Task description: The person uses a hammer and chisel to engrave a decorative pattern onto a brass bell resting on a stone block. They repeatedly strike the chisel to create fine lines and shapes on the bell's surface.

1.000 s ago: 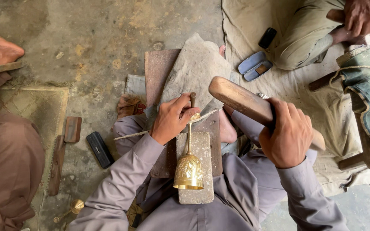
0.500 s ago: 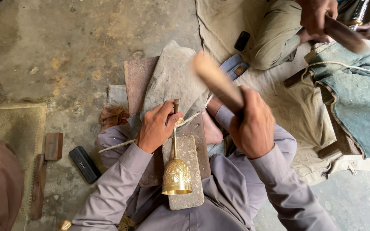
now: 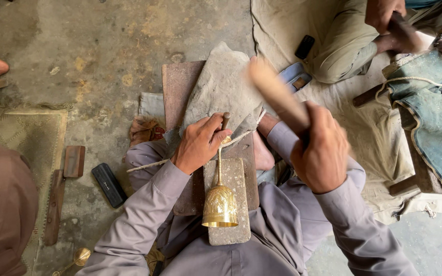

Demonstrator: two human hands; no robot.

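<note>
Left hand: the left hand (image 3: pixel 198 143) sits on the gray block, fingers pinched together on a small punch tool (image 3: pixel 225 122) held upright near the top of the bell's stem.
Right hand: the right hand (image 3: pixel 323 151) is raised above the lap, fingers clamped around a wooden mallet (image 3: pixel 277 94), whose head is blurred and points up and left.
Bell: a brass bell (image 3: pixel 220 204) with an engraved body lies on its side on a gray stone block (image 3: pixel 231 232), mouth toward the wearer, thin stem running up to the left hand.
Work surface: the block rests on a rusty metal plate (image 3: pixel 177 84) across the wearer's lap, with a gray cloth (image 3: pixel 221 87) draped over the plate's far end and a cord (image 3: pixel 144 166) crossing under the left wrist.
Floor, left: a black rectangular case (image 3: pixel 108 185) and a wooden mallet (image 3: pixel 57 199) lie on the concrete beside a woven mat (image 3: pixel 21 133).
Nearby: another person (image 3: pixel 364 38) sits at upper right on a tan sheet, a hand (image 3: pixel 382 13) gripping a dark tool; a dark phone (image 3: pixel 304 47) lies just beside that person's knee.
</note>
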